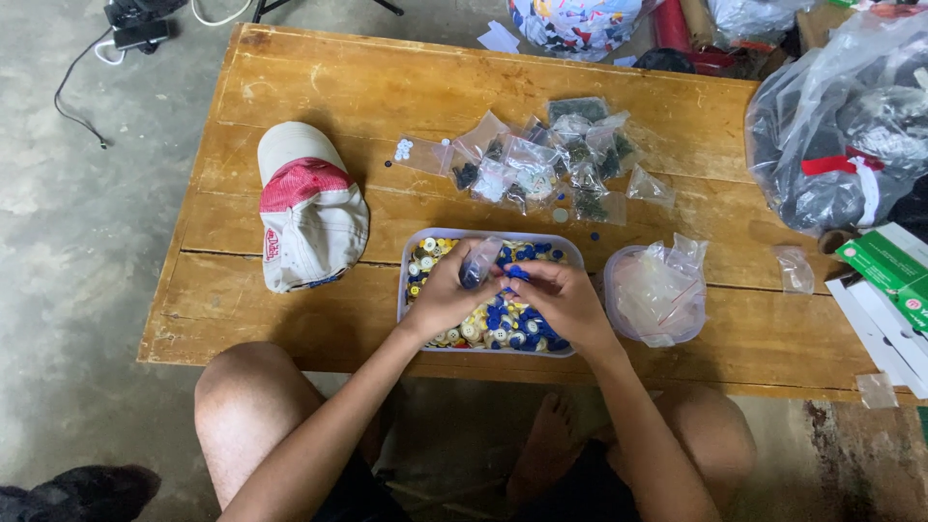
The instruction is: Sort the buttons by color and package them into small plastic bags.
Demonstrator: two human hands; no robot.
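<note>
Left hand [447,295] grip pinches small clear bag [478,261] over button tray [418,242], tabletop centre. Right hand [561,302], at bag's 3 o'clock, pinches blue button [517,274]. Bag likely light, limp, slippery; hold near mouth.

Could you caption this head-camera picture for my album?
Two hands, left hand holding a small clear bag, right hand, over a tray of buttons.

The person is wearing what looks like dark shorts, dim at the picture's lower edge, and is showing bare forearms with no sleeves, a bare left hand [447,295] and right hand [564,302] without rings or watch, bare knees and a bare foot.
</note>
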